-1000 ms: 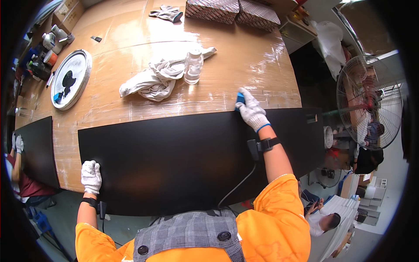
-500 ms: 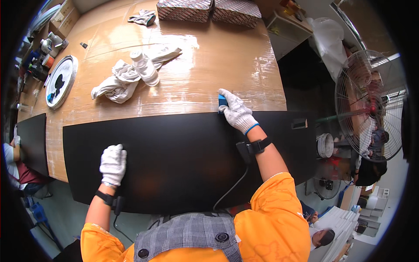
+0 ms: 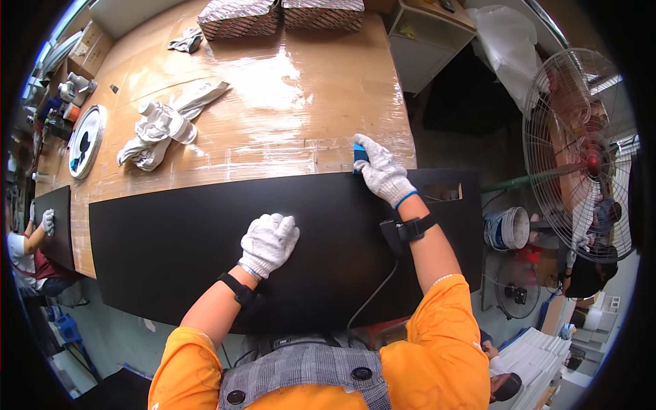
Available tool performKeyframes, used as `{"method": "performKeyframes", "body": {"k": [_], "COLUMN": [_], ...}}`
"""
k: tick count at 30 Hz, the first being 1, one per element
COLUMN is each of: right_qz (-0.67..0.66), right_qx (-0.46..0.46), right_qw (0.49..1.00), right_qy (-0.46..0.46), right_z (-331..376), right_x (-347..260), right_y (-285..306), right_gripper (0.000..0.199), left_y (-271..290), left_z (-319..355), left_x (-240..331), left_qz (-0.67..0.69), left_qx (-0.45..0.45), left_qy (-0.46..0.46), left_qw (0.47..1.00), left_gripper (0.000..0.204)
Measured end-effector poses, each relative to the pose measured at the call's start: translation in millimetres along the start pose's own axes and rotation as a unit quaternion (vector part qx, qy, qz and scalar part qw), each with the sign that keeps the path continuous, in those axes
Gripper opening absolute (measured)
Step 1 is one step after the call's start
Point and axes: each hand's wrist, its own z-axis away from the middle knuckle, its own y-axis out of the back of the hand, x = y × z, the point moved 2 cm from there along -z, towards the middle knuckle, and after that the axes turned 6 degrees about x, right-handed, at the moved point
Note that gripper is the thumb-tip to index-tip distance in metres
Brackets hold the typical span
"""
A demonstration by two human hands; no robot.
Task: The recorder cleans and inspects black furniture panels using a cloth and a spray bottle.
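A long black panel (image 3: pixel 171 239) lies along the near side of the table, with a rectangular cutout close to its right end. My right hand (image 3: pixel 384 174), in a white knit glove, grips a small blue block (image 3: pixel 359 156) at the panel's far edge. The block's exact kind cannot be made out, since the fingers cover most of it. On the middle of the panel rests my left hand (image 3: pixel 269 242), gloved too, its fingers curled in. Whatever may be under those fingers is hidden.
Beyond the panel, white cloths (image 3: pixel 147 154) and a clear bottle (image 3: pixel 179 128) lie on the film-wrapped tabletop (image 3: pixel 328 89). A white lid with black paint (image 3: pixel 87 142) is at left. A caged fan (image 3: pixel 577 154) stands right, above a bucket (image 3: pixel 507 227). Another person (image 3: pixel 34 249) works far left.
My left hand has moved right across the panel, toward its middle. The right hand, still holding the blue block, has shifted slightly right along the far edge. The whole view has shifted.
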Motion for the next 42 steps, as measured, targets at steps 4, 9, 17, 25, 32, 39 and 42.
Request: {"method": "performKeyframes", "body": {"k": [4, 9, 17, 25, 32, 39, 42], "right_qz": [0.044, 0.005, -0.015, 0.091, 0.036, 0.051, 0.091], "right_qx": [0.029, 0.070, 0.048, 0.043, 0.070, 0.009, 0.012], "right_qw": [0.995, 0.993, 0.990, 0.989, 0.987, 0.988, 0.984], "right_qy": [-0.081, -0.093, -0.133, -0.112, -0.137, -0.145, -0.154], "right_z": [1, 8, 16, 14, 20, -1, 6], "right_x": [37, 69, 77, 81, 90, 61, 93], "right_y": [63, 69, 55, 49, 84, 77, 86], "right_gripper": [0.046, 0.050, 0.060, 0.064, 0.055, 0.050, 0.049], "left_y": [9, 21, 15, 10, 25, 17, 6], "left_z": [-3, -8, 20, 26, 5, 3, 0], "left_x": [-3, -10, -15, -9, -9, -12, -6], "left_qz": [-0.001, 0.005, 0.057, 0.073, 0.069, 0.005, -0.003], "left_qx": [0.011, -0.025, 0.025, 0.021, -0.023, 0.014, 0.033], "left_qy": [0.014, 0.036, 0.010, 0.022, 0.019, 0.027, 0.005], "left_qw": [1.000, 0.999, 0.998, 0.997, 0.997, 1.000, 0.999], "left_gripper": [0.017, 0.010, 0.015, 0.016, 0.018, 0.015, 0.019]}}
